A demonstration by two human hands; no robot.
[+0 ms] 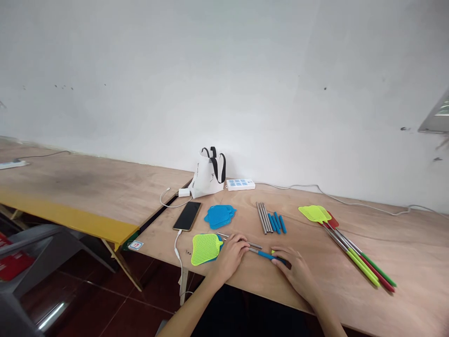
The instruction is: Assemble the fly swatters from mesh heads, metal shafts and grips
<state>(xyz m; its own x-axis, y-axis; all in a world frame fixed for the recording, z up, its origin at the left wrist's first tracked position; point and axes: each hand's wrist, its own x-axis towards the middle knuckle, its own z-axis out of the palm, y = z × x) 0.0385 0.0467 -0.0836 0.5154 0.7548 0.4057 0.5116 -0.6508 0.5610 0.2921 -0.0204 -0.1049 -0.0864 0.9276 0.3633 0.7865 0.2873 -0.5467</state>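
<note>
My left hand is closed around the metal rod of a blue-handled fly swatter, near the table's front edge. My right hand grips the far end of its blue handle. Just left of my left hand lies a yellow-green perforated swatter head, with a blue one partly showing beneath it. A second thin metal rod runs behind the held one, passing under my left fingers. By my right fingertips a small yellow-green piece peeks out, mostly hidden.
Blue swatter heads, metal tubes and blue handles lie farther back. Several assembled swatters rest at right. A phone with a cable, a white bag and a power strip are also on the table.
</note>
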